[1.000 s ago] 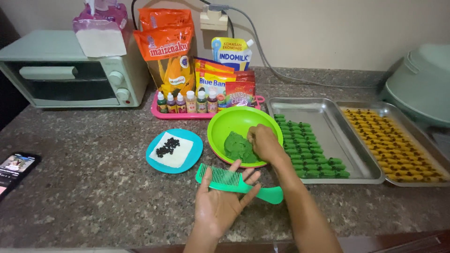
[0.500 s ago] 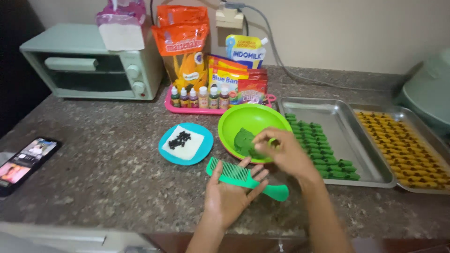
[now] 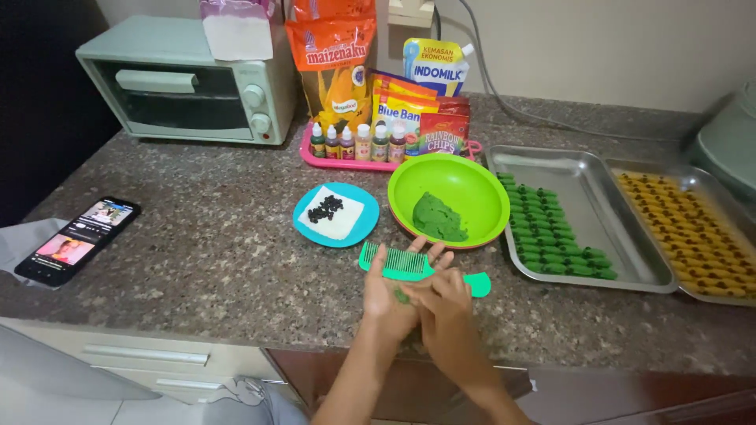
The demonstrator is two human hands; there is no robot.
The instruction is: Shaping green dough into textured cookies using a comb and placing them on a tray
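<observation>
Granite-speckled worktop point(image 3: 197, 260) fills my view, and on it, largest first, I see the steel tray point(image 3: 622, 236) on my right with rows of green pieces along its near-left side, then the green bowl point(image 3: 465, 185) with a mound of green dough point(image 3: 438, 219) in it, just beyond my hands. Nearer lies the green comb point(image 3: 398, 261), its long axis running left to right across the worktop, teeth end under my left fingertips, handle end poking out to the right of my right hand. My left hand point(image 3: 391, 293) is spread palm up, resting over the comb. My right hand point(image 3: 446, 305) lies against it from the right, fingers bent and pressing a small bit of green dough point(image 3: 402, 297) on the left palm. Both forearms come up from the bottom edge, close together.
</observation>
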